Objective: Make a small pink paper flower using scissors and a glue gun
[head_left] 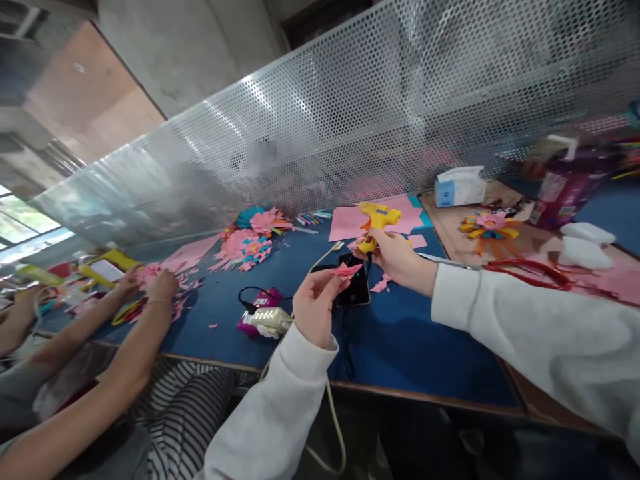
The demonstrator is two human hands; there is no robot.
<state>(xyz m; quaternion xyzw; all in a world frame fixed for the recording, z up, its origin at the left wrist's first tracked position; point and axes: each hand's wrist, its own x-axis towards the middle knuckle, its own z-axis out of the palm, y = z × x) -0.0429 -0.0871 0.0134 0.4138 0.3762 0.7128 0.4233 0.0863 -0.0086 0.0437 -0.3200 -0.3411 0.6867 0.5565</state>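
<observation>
My left hand [316, 305] pinches a small folded pink paper piece [347, 270] above the blue table [410, 340]. My right hand [397, 257] is wrapped round the handle of a yellow glue gun [379, 219], held upright just right of the paper piece, its cream cord [325, 252] trailing towards me. A black phone [356, 290] lies on the table under both hands. Both my arms wear white sleeves.
Another person's bare arms [125, 313] work on pink paper at the left. Pink paper flowers [250, 243], pink sheets [350, 221], a tissue box [459, 187], a purple bottle [565, 183], red scissors [530, 270] and a perforated metal screen [400, 100] are around.
</observation>
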